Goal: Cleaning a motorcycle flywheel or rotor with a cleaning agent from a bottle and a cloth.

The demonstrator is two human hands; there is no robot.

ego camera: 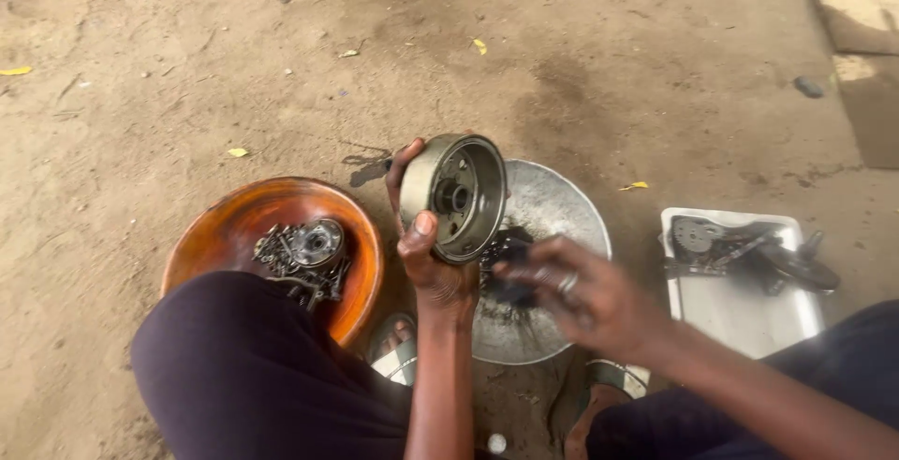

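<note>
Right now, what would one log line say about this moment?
left hand: holds metal drum | right hand: blurred, over steel bowl | orange bowl: small parts

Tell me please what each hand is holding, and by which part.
The left hand holds a round metal drum-shaped part by its outer rim, thumb on the front edge. The right hand is blurred; whether it holds anything cannot be told.
</note>
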